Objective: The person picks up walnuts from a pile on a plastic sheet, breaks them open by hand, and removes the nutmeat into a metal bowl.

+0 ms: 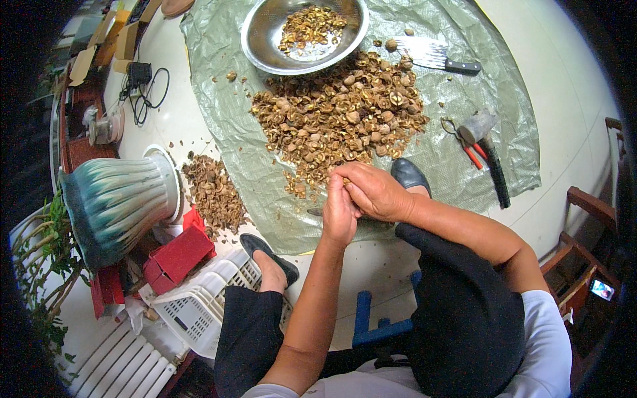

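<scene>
My left hand [340,212] and my right hand [371,189] meet above the front edge of a big heap of cracked walnuts and shells [342,113], both with fingers closed together. A small yellowish-brown bit shows between the fingertips, too hidden to make out. A steel bowl [265,36] behind the heap holds walnut pieces [312,26]. Right of the heap lie a wide blade with a black handle [462,66], red-handled pliers [473,156] and a grey-headed mallet [478,126]. The heap and these tools rest on a green woven sheet [497,99].
A second shell pile [209,189] lies left of the sheet, by a teal planter [119,205]. Nearer are a red box [179,259] and white plastic baskets [192,312]. A charger with cable [139,76] sits at upper left, wooden furniture [590,205] at right. My feet flank my hands.
</scene>
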Available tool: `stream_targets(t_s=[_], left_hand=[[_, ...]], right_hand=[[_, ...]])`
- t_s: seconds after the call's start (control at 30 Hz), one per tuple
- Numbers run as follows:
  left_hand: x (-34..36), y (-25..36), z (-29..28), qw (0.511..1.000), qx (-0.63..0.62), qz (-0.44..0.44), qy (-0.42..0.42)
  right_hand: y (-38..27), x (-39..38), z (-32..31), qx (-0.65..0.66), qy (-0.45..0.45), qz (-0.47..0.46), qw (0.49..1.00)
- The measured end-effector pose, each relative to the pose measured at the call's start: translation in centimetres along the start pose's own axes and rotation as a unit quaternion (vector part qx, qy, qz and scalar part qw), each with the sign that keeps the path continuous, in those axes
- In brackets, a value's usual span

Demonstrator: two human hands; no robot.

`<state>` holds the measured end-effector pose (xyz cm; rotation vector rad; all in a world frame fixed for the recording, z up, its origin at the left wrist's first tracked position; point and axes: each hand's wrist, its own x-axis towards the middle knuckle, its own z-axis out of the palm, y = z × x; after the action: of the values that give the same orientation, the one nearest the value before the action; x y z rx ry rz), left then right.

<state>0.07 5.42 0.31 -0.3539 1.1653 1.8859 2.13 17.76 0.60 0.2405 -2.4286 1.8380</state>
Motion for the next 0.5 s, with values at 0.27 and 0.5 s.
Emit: stream_targets(t_s=[0.27, 0.5], left_hand=[[0.1, -0.7, -1.1, 0.996, -0.033, 0.014, -0.077], [-0.1, -0.6, 0.3, 0.999, -0.053, 0.004, -0.001]], right_hand=[[0.2, -0.4, 0.1, 0.018, 0.011, 0.004, 1.000], [0.2, -0.4, 0.0, 0.030, 0.008, 0.014, 0.999]])
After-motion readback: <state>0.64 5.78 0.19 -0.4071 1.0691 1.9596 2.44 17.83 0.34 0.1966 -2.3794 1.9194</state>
